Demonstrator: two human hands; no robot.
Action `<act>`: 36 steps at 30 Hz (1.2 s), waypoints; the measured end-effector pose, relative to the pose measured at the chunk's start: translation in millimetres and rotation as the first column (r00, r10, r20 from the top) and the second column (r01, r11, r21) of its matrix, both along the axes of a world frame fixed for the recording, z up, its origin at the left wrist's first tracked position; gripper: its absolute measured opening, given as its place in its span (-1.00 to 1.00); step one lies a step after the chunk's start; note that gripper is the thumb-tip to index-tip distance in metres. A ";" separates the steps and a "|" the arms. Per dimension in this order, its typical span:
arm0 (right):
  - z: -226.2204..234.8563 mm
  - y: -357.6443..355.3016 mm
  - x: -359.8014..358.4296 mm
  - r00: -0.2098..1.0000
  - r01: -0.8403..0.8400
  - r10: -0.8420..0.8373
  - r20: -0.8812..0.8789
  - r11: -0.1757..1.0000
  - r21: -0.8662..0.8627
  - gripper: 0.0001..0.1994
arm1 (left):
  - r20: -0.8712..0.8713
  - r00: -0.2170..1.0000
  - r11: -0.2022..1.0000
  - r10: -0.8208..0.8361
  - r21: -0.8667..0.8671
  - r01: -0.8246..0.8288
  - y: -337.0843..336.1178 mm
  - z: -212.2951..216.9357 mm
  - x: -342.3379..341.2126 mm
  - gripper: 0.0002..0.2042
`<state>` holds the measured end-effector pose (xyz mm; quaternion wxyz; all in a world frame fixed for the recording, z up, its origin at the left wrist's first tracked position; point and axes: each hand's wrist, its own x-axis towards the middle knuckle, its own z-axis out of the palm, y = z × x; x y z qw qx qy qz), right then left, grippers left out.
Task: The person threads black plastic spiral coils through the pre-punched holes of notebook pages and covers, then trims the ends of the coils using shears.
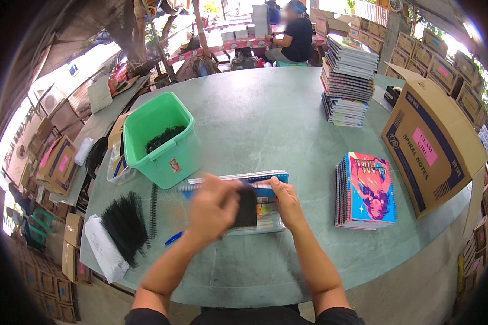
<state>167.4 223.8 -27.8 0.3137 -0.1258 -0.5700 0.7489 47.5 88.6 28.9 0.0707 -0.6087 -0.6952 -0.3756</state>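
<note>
Near the middle of the table my right hand (289, 205) grips the right end of a blue-edged notebook (263, 177), thumb along its top edge. My left hand (214, 203), smeared by motion, is curled at the notebook's left part. Beside its fingers is a dark rectangular flat piece (246, 208); whether the left hand holds it is unclear. Under my hands, more notebook pages or covers (263, 223) show in part. To the left lie a blue pen (173, 238), a single black spiral coil (153, 211) and a heap of black spiral coils (126, 225).
A green bin (168, 149) holding black coils stands at the left, beside a white wrapped bundle (106, 249). On the right are a stack of spiral notebooks (366, 189) and a cardboard box (428, 146). A taller notebook stack (350, 81) stands behind. A person (298, 35) sits beyond.
</note>
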 end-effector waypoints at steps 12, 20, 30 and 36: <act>-2.0 -2.8 1.3 0.998 0.067 -0.066 -0.008 0.989 0.133 -0.49 | 0.008 0.999 0.975 0.043 0.216 -0.044 15.4 20.7 5.2 -0.77; 11.1 -3.7 4.2 0.995 -0.101 0.098 0.023 0.958 0.268 -0.82 | 0.097 0.975 0.962 -0.200 -0.169 0.214 -27.4 -65.1 39.8 -0.71; 12.8 10.9 20.3 0.939 -0.059 -0.095 0.330 0.902 0.428 -0.78 | -0.252 0.961 0.970 -0.109 -0.237 0.048 14.4 6.5 -0.7 -0.85; 11.5 15.3 23.4 0.959 -0.022 -0.109 0.263 0.893 0.450 -0.79 | -0.204 0.974 0.995 -0.098 -0.011 0.098 27.5 9.0 9.8 -0.81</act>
